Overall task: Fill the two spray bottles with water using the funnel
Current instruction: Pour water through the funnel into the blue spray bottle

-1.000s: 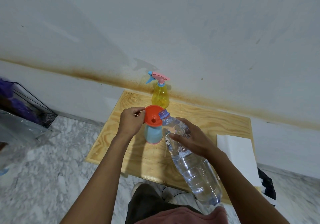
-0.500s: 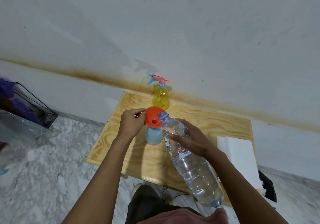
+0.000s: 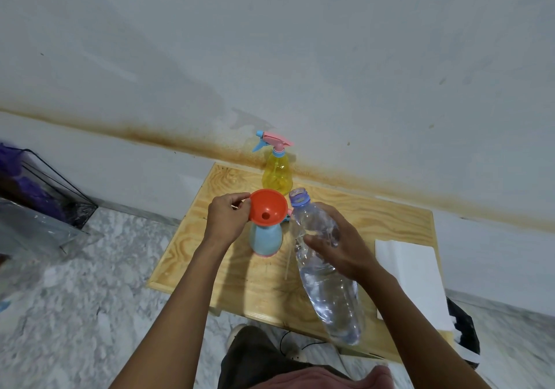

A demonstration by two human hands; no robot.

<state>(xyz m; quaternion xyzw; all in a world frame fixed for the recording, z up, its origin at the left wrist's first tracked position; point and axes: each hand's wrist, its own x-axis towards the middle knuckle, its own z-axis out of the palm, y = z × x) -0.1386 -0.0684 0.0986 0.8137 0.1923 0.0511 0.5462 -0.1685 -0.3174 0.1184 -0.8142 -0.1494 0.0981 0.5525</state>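
Note:
An orange funnel (image 3: 265, 207) sits in the neck of a light blue spray bottle (image 3: 266, 240) standing on the wooden table (image 3: 375, 217). My left hand (image 3: 226, 217) pinches the funnel's rim at its left. My right hand (image 3: 336, 246) grips a large clear water bottle (image 3: 326, 271), partly filled, uncapped and tilted, its mouth just right of the funnel and apart from it. A yellow spray bottle (image 3: 277, 174) with a pink and blue trigger head stands behind, at the wall.
White folded paper (image 3: 413, 280) lies on the table's right side. A small blue part lies on the table between the blue bottle and the water bottle. A black wire rack (image 3: 57, 196) with plastic stands on the marble floor at the left. The wall is close behind the table.
The water bottle's mouth has drawn back to the right from the funnel's rim and the bottle stands a little more upright. My left hand stays on the funnel.

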